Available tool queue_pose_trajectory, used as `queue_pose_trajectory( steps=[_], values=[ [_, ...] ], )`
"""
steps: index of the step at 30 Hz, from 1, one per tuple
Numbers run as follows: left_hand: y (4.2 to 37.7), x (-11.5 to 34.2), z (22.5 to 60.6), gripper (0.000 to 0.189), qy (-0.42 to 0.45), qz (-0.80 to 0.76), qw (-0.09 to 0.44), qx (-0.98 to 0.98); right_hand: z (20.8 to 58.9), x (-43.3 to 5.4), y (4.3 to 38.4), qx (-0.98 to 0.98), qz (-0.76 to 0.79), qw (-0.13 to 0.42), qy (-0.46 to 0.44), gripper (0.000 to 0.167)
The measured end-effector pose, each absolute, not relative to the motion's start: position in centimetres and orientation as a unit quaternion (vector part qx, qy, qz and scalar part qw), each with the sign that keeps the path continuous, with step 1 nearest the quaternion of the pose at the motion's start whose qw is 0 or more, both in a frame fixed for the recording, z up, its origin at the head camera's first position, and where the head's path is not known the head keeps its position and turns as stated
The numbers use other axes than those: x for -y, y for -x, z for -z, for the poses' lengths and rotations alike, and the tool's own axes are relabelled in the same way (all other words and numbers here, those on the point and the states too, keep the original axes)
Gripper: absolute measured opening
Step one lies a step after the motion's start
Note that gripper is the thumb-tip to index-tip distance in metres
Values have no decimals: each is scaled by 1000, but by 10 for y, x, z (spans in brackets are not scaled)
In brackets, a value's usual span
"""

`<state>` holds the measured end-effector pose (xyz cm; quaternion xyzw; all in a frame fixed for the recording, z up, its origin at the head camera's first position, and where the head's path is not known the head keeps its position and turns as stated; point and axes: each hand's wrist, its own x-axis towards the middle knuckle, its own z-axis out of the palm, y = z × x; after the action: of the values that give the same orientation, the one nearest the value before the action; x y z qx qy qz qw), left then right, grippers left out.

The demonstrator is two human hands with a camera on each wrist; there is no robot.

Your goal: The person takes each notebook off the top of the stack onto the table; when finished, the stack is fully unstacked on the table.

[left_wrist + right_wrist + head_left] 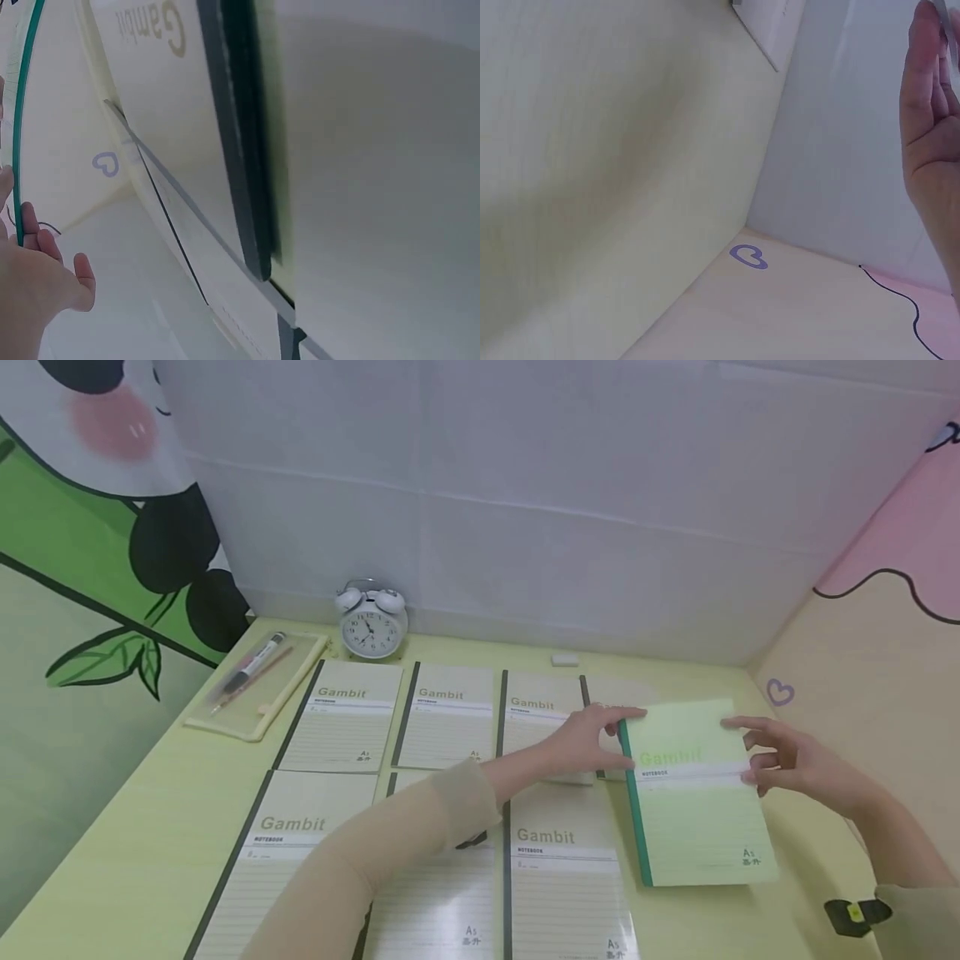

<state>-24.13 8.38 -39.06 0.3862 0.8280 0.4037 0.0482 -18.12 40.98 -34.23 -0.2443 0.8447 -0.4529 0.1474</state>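
A pale green notebook (697,822) with a green spine is held up over the right side of the table, its cover toward the head camera. My left hand (588,742) pinches the spine side, near its upper half. On the opposite edge my right hand (798,764) grips the notebook between thumb and fingers. In the left wrist view the green spine (25,112) runs along the left hand (45,274). The right wrist view has the right hand (936,142) at its edge, with only a sliver of the notebook showing.
Several dark-spined notebooks (562,893) lie in two rows; the held notebook partly covers the far-right one (622,689). At the back stand a white alarm clock (372,625) and a small white block (565,660). A mesh pouch (296,681) with pens lies left. Walls border the table.
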Motion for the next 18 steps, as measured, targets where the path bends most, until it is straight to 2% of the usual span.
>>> queue_pose_trajectory(
  steps=[4, 12, 18],
  values=[
    [236, -83, 397, 70, -398, -392, 64, -827, 352, -410, 176, -828, 461, 188, 259, 70],
    [232, -84, 404, 66, -413, -365, 88, -830, 376, -407, 174, -821, 431, 184, 327, 76],
    [235, -81, 411, 69, -429, -295, 105, -847, 390, -411, 170, -812, 435, 193, 338, 76]
  ],
)
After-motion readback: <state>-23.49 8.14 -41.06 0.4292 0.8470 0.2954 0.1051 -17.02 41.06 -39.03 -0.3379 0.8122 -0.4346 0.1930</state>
